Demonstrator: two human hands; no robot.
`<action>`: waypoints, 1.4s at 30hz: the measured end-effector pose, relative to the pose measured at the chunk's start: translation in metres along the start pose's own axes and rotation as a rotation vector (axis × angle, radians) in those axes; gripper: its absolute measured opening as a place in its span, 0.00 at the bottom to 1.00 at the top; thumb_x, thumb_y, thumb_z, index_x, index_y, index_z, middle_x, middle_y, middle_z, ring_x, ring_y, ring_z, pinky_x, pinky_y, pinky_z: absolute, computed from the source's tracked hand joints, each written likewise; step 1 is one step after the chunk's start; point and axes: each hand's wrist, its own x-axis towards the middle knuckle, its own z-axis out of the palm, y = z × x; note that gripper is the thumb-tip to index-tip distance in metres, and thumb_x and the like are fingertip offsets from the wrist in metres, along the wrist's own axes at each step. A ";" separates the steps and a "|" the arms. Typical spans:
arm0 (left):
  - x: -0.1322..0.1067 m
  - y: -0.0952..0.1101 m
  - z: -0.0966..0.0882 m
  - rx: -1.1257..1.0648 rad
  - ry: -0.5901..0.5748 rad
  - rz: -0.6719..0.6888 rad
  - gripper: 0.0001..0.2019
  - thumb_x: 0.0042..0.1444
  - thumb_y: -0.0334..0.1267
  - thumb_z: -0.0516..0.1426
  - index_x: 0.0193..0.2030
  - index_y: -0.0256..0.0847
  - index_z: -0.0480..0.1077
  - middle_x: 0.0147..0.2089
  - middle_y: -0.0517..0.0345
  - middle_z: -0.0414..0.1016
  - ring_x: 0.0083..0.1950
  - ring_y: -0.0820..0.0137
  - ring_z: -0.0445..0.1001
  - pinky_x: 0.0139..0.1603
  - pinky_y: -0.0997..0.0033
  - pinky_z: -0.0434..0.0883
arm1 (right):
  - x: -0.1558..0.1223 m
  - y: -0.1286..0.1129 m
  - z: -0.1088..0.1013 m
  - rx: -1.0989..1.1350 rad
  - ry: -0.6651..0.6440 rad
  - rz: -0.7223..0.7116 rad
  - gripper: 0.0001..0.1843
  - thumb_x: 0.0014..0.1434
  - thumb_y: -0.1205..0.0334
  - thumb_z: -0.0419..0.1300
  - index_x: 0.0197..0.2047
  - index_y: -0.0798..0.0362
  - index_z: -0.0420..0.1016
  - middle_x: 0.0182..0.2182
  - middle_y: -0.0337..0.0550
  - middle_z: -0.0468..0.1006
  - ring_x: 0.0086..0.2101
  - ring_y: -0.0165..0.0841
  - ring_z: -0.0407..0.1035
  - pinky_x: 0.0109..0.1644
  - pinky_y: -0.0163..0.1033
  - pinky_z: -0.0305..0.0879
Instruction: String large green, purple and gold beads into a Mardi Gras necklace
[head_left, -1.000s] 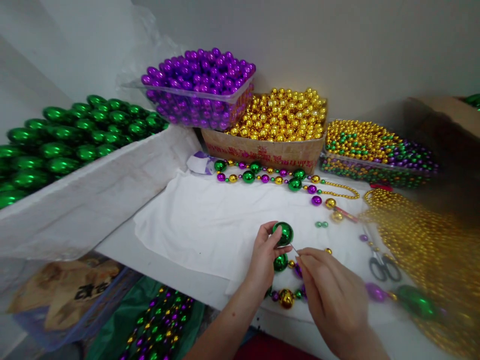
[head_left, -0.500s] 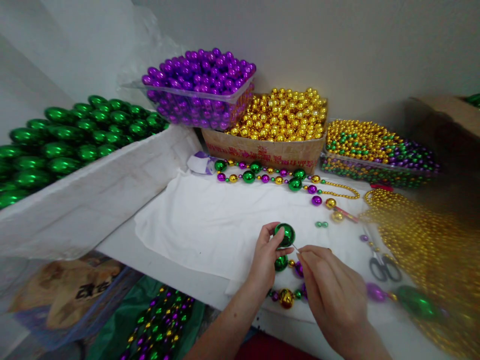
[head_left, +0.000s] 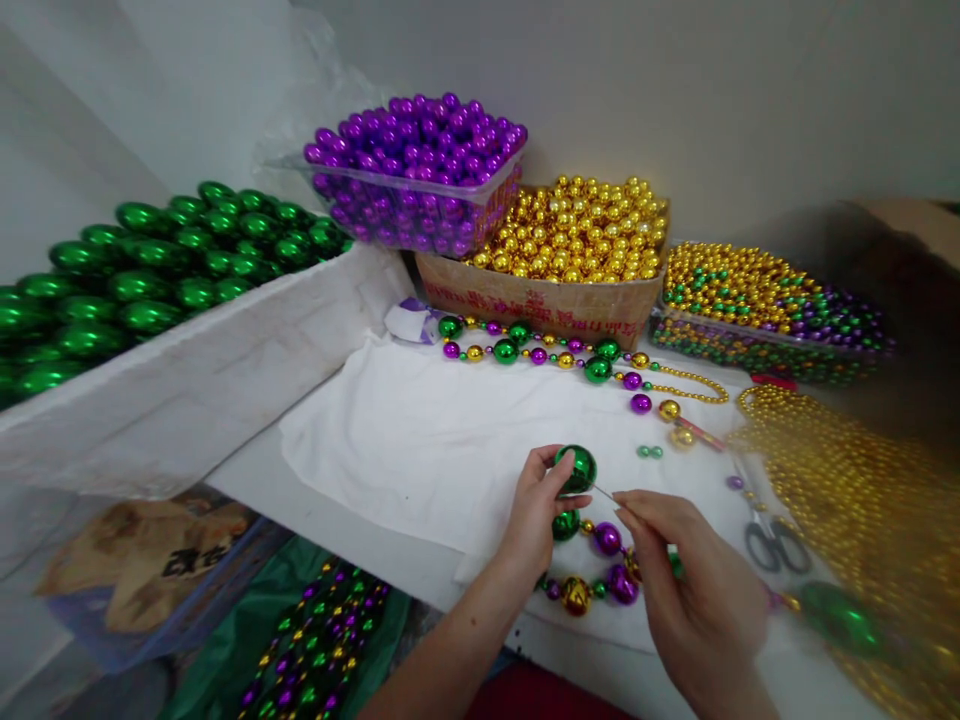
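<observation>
Green bead pinched in left hand fingertips, over the white cloth on the surface. Cloth is open ahead of the hands up to a laid-out strand. White bin wall well left, gold strand pile close right. Right hand pinches a thin needle at the bead.

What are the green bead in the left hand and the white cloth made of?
Green bead, pinched in the left hand: probably plastic with mirror-like metallic coating, judging by sharp reflections. White cloth: matte fabric, creased and folded at edges.
</observation>
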 end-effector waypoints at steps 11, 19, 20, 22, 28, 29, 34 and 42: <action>0.000 0.000 -0.001 0.030 -0.011 -0.025 0.19 0.49 0.49 0.64 0.41 0.40 0.67 0.42 0.54 0.70 0.40 0.67 0.73 0.31 0.71 0.74 | 0.005 -0.001 0.000 -0.177 -0.007 -0.172 0.08 0.63 0.73 0.52 0.40 0.57 0.72 0.33 0.47 0.79 0.32 0.29 0.75 0.35 0.30 0.70; 0.000 -0.002 0.000 0.057 -0.023 -0.013 0.20 0.49 0.51 0.63 0.42 0.40 0.66 0.41 0.55 0.69 0.37 0.70 0.72 0.29 0.73 0.73 | -0.003 0.006 0.004 -0.152 -0.058 -0.171 0.09 0.61 0.76 0.52 0.42 0.61 0.72 0.35 0.49 0.78 0.35 0.31 0.72 0.38 0.32 0.67; 0.000 -0.003 0.000 0.061 -0.024 -0.011 0.20 0.49 0.50 0.63 0.42 0.39 0.66 0.41 0.55 0.69 0.37 0.70 0.71 0.29 0.74 0.72 | -0.003 0.007 0.005 -0.143 -0.069 -0.165 0.09 0.61 0.77 0.52 0.42 0.61 0.72 0.35 0.49 0.77 0.36 0.31 0.72 0.38 0.32 0.66; -0.001 -0.003 0.000 0.067 -0.027 -0.010 0.20 0.49 0.50 0.63 0.43 0.39 0.66 0.40 0.55 0.69 0.36 0.71 0.71 0.29 0.75 0.72 | -0.001 0.009 0.005 -0.120 -0.088 -0.151 0.10 0.60 0.78 0.53 0.42 0.60 0.71 0.36 0.49 0.77 0.37 0.31 0.71 0.39 0.32 0.66; -0.002 0.001 0.004 0.067 -0.052 0.004 0.17 0.52 0.49 0.61 0.43 0.40 0.67 0.41 0.56 0.70 0.36 0.71 0.72 0.29 0.76 0.70 | 0.000 0.015 0.016 -0.067 -0.160 -0.092 0.07 0.63 0.74 0.53 0.41 0.57 0.71 0.35 0.46 0.76 0.36 0.31 0.70 0.39 0.34 0.63; -0.002 0.002 0.005 0.048 -0.058 0.017 0.17 0.53 0.49 0.61 0.43 0.40 0.67 0.41 0.56 0.70 0.37 0.71 0.72 0.30 0.76 0.69 | -0.003 0.016 0.020 -0.054 -0.166 -0.066 0.08 0.63 0.74 0.53 0.41 0.56 0.71 0.36 0.45 0.76 0.36 0.31 0.70 0.40 0.34 0.63; -0.001 0.006 0.014 -0.037 -0.018 0.169 0.12 0.57 0.44 0.58 0.42 0.38 0.71 0.41 0.56 0.73 0.41 0.71 0.72 0.41 0.74 0.70 | -0.024 0.025 0.040 0.282 -0.060 0.500 0.06 0.60 0.65 0.58 0.34 0.52 0.76 0.33 0.43 0.75 0.35 0.32 0.69 0.41 0.37 0.61; 0.011 0.017 0.040 -0.268 0.032 0.265 0.12 0.49 0.36 0.65 0.39 0.39 0.69 0.37 0.59 0.74 0.44 0.66 0.77 0.52 0.61 0.70 | -0.028 0.064 0.052 0.795 0.197 1.087 0.16 0.51 0.47 0.64 0.31 0.52 0.72 0.23 0.35 0.68 0.19 0.24 0.57 0.22 0.32 0.54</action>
